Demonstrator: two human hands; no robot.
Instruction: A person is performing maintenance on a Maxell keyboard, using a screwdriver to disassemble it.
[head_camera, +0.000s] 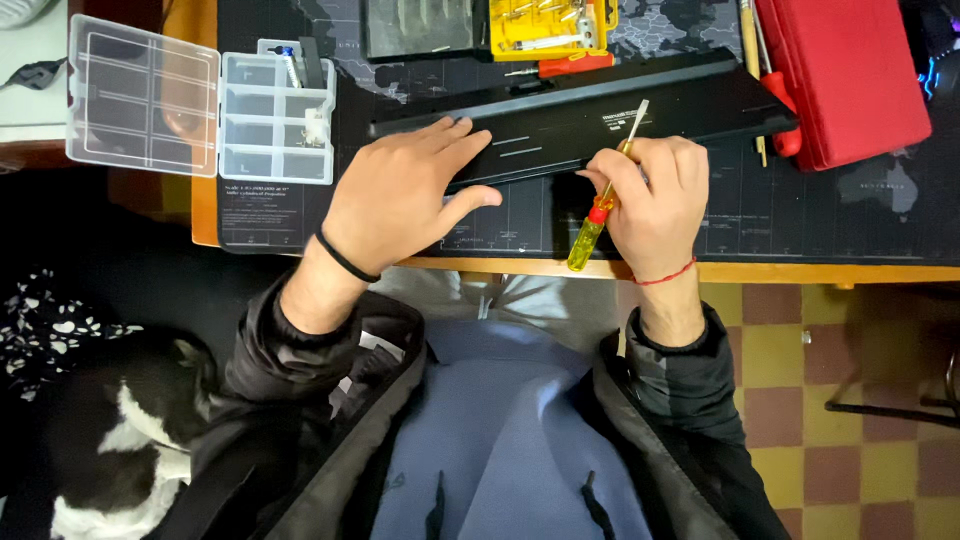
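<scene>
wooden table (800, 272) under a dark map-print mat (860, 215), checkered floor below, and a black and white cat (120, 440) curled up off to the left. only the one head view, looking straight down.

long black flat device (560, 115) (looks like a keyboard flipped on its back) lies across the mat. left hand (395, 195) is flat on it, fingers spread open, just pressing it down, not gripping anything. right hand (655, 195) has its fingers closed round a small screwdriver with a yellow and red handle (592, 225), tip up against the device's back near a little white label.

clear plastic parts organizer (200, 100) sits open at the left edge of the table, red case (850, 70) at the right, yellow tray of bits (550, 25) up top.

what i'd worry about: the driver is held at a slant, so the tip could skip out and gouge the plastic or chew up a screw head. the device also overhangs nothing, but a loose screw could roll off the front edge, since that organizer is well apart from the hands.
</scene>
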